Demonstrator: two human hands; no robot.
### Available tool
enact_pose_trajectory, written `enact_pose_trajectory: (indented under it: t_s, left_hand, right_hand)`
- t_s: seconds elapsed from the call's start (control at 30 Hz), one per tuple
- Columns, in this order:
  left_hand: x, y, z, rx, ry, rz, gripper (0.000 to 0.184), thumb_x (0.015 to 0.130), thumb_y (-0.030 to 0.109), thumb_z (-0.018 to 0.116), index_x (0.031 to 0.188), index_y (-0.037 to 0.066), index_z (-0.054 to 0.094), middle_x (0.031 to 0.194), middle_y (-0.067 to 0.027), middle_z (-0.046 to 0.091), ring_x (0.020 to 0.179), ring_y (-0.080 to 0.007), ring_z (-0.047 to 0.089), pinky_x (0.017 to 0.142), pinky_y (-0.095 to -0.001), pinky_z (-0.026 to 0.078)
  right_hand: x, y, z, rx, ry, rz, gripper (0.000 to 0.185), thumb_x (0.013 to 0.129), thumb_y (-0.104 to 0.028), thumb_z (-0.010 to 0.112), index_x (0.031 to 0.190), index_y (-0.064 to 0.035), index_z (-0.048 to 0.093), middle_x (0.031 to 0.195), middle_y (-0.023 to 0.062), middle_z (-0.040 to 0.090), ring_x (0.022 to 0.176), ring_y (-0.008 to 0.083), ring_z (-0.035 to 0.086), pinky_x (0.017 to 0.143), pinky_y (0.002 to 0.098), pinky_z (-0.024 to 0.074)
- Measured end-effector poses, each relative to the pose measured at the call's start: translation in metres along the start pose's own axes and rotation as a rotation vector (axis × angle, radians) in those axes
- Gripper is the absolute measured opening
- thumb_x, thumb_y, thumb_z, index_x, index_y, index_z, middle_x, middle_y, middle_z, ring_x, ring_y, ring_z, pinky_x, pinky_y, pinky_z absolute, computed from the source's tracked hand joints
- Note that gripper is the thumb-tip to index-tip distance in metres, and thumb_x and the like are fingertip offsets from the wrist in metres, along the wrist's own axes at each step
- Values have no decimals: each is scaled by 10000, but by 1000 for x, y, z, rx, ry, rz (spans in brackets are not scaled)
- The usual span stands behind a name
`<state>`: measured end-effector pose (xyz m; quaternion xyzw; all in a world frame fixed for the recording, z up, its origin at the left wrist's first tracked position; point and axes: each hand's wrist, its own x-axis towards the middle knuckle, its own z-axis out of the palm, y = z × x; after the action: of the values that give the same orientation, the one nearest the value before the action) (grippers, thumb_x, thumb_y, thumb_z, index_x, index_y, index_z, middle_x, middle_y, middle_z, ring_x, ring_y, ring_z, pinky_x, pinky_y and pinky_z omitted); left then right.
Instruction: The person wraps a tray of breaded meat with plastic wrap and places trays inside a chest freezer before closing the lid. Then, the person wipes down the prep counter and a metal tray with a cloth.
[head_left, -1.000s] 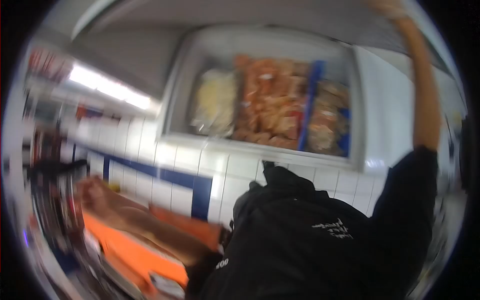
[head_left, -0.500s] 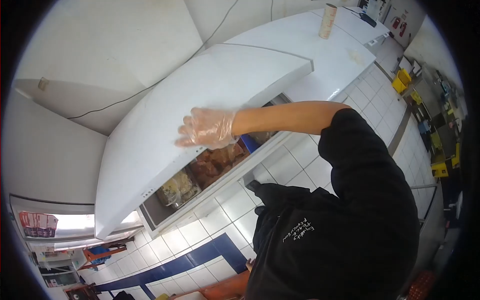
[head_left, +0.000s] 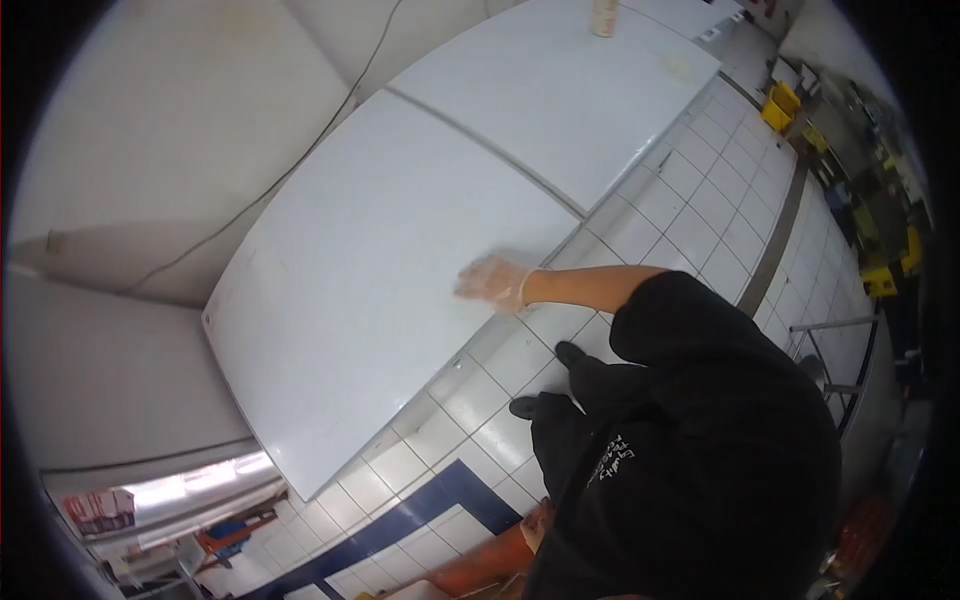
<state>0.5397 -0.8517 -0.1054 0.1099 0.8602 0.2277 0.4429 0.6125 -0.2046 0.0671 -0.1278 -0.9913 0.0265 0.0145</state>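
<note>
My right hand [head_left: 492, 282], in a clear plastic glove, lies on or just over the white freezer lid [head_left: 350, 250] near its front edge. It is blurred, but its fingers are stretched out and it holds nothing. The lid is down and hides the inside of the freezer. My left hand [head_left: 536, 525] shows only in part beside my dark clothing, close to an orange surface [head_left: 480, 562]. Its fingers are too small and covered to read.
A second white lid [head_left: 560, 90] adjoins the first, with a tan roll [head_left: 603, 18] standing on it. A cable [head_left: 290, 170] runs along the wall. White floor tiles [head_left: 690, 200] lie below, with a yellow bucket [head_left: 780, 107] and a metal-framed stand [head_left: 835, 350] farther right.
The raised lid has come down over the freezer, covering the bagged food seen earlier. My right hand moved down with it, toward its front edge. My left arm drew back toward my body.
</note>
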Motion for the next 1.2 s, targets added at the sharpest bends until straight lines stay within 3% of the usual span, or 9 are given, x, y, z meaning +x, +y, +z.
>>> enact_pose_trajectory:
  t_s: [0.3,0.43,0.5,0.6,0.77,0.87,0.9,0.97,1.2]
  left_hand:
    - [70,127,19,469,-332,290,452,916,218,675,1310,14,589,1009,-188,765,904,-279,742,820,-405,578]
    - [88,229,88,634,-194,956,407,922,248,660,1260,22,649,1047,-235,748,976,-400,734,872,-479,573]
    - [37,358,170,532,-202,728,417,933,253,648,1277,18,638,1100,-274,728,1056,-437,709,909,-507,555]
    - [14,514,317,575,-395,1093,468,979,283,638,1324,-30,594,1223,-277,691,1147,-464,660,963,-510,529]
    - [-68,805,558,476,-577,1621,449,971,214,694,1343,-9,580,1271,-216,649,1197,-361,614,1056,-447,476]
    - [-123,947,667,436,-281,1850,459,946,216,721,1339,22,583,1262,-189,642,1198,-363,595,1073,-466,466]
    - [-62,1012,736,268,-423,2098,474,950,251,735,1337,16,594,1295,-155,629,1190,-358,598,1052,-450,486]
    - [-86,1067,823,483,-261,2127,456,955,262,727,1324,21,607,1277,-155,640,1171,-351,607,1037,-447,493]
    - [-149,1067,978,882,-271,2357,405,973,302,700,1278,39,651,1213,-151,679,1105,-329,636,984,-437,517]
  right_hand:
    - [-304,52,-21,508,68,765,517,912,-231,668,1399,-83,578,1404,165,576,1310,379,553,1111,506,438]
    - [-478,69,11,709,272,1075,472,913,-227,650,1353,-60,613,1353,195,604,1272,399,571,1093,492,460]
    - [-560,73,17,664,231,1264,451,915,-223,647,1331,-51,625,1363,193,601,1265,393,577,1100,475,458]
    - [-669,71,25,657,340,1421,427,920,-222,646,1309,-46,637,1339,215,617,1249,385,591,1105,464,457]
    - [-781,30,45,573,405,2043,356,914,-228,649,1217,-45,681,1235,215,681,1189,402,622,1072,471,472]
    - [-798,-45,66,532,550,2386,272,866,-189,580,1088,-64,677,1085,245,700,1062,434,655,909,521,507]
    - [-798,-73,81,412,502,2471,226,870,-202,583,1033,-64,658,1042,235,708,1004,437,671,851,536,510]
    - [-764,-108,24,696,461,2863,264,893,-266,616,1035,-59,694,992,240,720,973,425,694,855,527,536]
    - [-494,-175,30,677,713,3729,245,837,-232,615,880,-34,753,937,269,734,899,439,720,816,531,560]
